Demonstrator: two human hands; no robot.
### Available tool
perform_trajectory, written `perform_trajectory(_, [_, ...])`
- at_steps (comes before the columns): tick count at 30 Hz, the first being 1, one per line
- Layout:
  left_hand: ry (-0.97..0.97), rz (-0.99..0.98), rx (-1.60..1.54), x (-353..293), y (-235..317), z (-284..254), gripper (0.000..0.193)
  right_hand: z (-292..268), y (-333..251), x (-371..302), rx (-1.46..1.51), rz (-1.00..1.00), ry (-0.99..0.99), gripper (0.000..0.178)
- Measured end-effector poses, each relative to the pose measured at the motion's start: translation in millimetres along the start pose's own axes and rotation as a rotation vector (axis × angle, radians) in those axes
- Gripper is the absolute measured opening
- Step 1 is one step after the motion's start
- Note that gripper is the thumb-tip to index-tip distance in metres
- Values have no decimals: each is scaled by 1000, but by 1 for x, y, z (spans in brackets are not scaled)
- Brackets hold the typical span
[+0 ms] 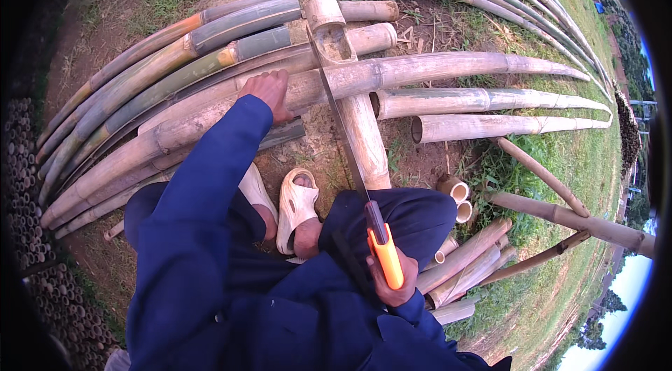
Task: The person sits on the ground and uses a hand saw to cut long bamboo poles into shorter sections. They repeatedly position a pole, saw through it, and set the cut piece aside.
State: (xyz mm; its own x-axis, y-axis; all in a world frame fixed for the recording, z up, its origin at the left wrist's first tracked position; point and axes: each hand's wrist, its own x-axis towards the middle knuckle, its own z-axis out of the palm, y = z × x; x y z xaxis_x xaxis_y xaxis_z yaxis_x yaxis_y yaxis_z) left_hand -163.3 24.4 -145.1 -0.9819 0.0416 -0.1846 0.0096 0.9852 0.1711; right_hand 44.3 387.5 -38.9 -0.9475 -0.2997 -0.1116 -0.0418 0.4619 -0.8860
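Note:
My right hand (394,278) is closed round the orange handle of a hand saw (342,122). The saw's long blade reaches away from me and lies across a thick bamboo pole (434,70), near the support under it. On the left, my left hand (271,93) presses on that same pole with its fingers curled over the top, a short way from the blade. Beneath the pole lies a short, thick bamboo piece (364,140) with a notch cut in its far end. Whether the blade has cut into the pole I cannot tell.
More bamboo poles (238,28) lie to the left, and others (490,101) to the right. Cut bamboo lengths (465,266) are piled beside my right knee. Slanting bamboo posts (560,215) stand at the right. My sandalled feet (299,206) rest below the pole.

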Motion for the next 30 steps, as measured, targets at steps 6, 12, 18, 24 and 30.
perform_trajectory(6, [-92,-30,-37,10,1,-9,67,24,1,81,154,32,30,13])
perform_trajectory(12, [24,28,-11,7,-13,9,67,27,-11,24,44,14,54,28])
perform_trajectory(18, [-81,-54,-79,14,-4,-4,70,37,-16,78,99,27,56,15])
perform_trajectory(24, [-133,-28,-30,11,-6,-11,70,24,3,20,57,37,47,24])
perform_trajectory(30, [-54,-4,-74,16,-6,-8,72,31,3,60,67,22,71,22])
